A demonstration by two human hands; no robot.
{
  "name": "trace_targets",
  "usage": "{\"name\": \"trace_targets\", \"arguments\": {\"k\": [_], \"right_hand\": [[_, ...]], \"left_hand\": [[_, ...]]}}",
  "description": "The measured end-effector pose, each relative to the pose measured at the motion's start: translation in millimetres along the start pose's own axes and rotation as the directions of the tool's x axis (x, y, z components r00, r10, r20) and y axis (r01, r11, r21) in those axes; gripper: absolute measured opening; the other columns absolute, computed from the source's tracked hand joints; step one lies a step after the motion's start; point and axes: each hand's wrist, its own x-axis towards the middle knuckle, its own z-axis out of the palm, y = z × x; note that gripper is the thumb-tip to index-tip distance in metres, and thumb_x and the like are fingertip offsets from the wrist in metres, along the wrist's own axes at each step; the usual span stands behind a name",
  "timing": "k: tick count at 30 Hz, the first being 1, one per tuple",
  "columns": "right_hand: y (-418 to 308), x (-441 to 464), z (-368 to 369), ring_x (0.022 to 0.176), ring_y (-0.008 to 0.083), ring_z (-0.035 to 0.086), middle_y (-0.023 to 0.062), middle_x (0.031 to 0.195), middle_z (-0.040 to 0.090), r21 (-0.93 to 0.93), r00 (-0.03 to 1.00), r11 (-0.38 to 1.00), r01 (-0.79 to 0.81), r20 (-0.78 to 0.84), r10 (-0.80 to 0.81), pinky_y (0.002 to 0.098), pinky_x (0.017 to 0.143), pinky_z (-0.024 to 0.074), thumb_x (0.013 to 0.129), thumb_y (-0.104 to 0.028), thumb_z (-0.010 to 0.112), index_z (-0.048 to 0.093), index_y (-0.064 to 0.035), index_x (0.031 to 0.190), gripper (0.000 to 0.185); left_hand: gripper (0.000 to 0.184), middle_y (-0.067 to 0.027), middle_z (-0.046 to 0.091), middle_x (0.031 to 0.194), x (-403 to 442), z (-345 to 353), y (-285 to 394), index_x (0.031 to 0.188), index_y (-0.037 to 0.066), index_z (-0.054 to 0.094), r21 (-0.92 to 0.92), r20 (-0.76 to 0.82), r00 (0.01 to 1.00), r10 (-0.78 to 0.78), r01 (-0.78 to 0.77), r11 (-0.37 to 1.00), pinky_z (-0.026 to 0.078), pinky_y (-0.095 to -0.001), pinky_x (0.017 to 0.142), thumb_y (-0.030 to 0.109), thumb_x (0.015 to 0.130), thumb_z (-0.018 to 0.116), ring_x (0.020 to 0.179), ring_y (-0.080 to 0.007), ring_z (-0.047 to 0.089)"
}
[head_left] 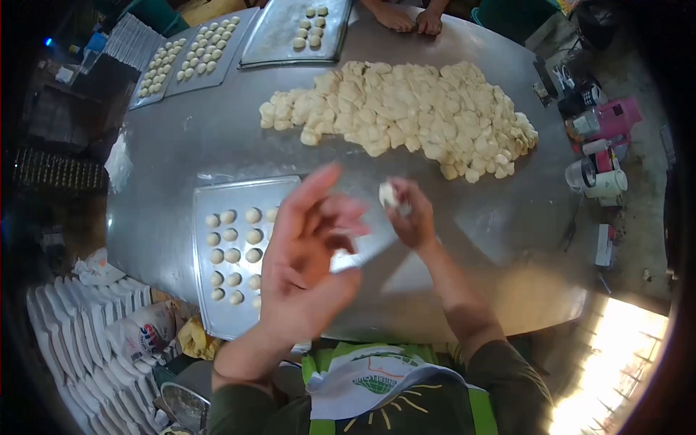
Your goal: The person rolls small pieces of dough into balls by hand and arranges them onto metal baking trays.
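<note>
My left hand point(308, 257) is raised over the right side of a metal tray point(246, 190), its fingers curved and apart with nothing visible in them; it is slightly blurred. Rows of round dough balls point(232, 255) sit on that tray, some hidden behind the hand. To the right, my right hand point(413, 217) grips a small piece of dough point(389, 194) between thumb and fingers above the table. Beyond both hands spreads a large heap of cut dough pieces point(406, 109), lying close together on the steel table point(174, 152).
At the back, another person's hands point(413, 22) rest on the table edge. Trays of dough balls point(209, 47) and a larger tray point(268, 36) stand back left. Jars and a pink container point(616, 119) line the right side. Stacked white trays point(87, 333) stand at lower left.
</note>
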Motion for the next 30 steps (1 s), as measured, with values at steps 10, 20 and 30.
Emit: {"name": "trace_targets", "arguments": {"k": [10,20,30], "right_hand": [[70,-219,-55,0.093,0.0259,0.065,0.0113,0.103,0.067,-0.233,0.93,0.903,-0.362,-0.026,0.366,0.0403,0.079,0.0544,0.092,-0.026,0.075,0.06,-0.006,0.109,0.031],[37,-181,-23,0.083,0.0267,0.063,0.0127,0.094,0.06,-0.436,0.912,0.805,-0.402,-0.266,0.311,0.0368,0.072,0.051,0.092,-0.03,0.077,0.055,-0.0091,0.111,0.036],[41,-114,12,0.094,0.0269,0.062,0.0097,0.1,0.064,-0.72,0.996,0.689,-0.077,-0.089,0.018,0.0439,0.085,0.041,0.09,-0.027,0.074,0.066,-0.0125,0.098,0.018]], "left_hand": [[0.101,-0.0078,0.051,0.12,-58,118,20,0.16,0.004,0.019,-0.108,0.506,0.848,-0.157,0.243,0.964,0.044,-0.034,0.092,-0.001,0.071,0.066,0.104,-0.0192,0.055],[0.1,-0.007,0.043,0.106,-62,97,34,0.16,0.006,0.012,0.158,0.651,0.679,-0.339,0.316,0.936,0.046,-0.034,0.089,0.001,0.078,0.07,0.094,-0.0195,0.05],[0.026,-0.0032,0.07,0.087,93,-122,-165,0.119,0.007,0.071,0.603,0.034,0.995,-0.09,0.051,0.796,0.053,-0.0284,0.076,0.013,0.094,0.071,0.082,-0.013,0.065]]}}
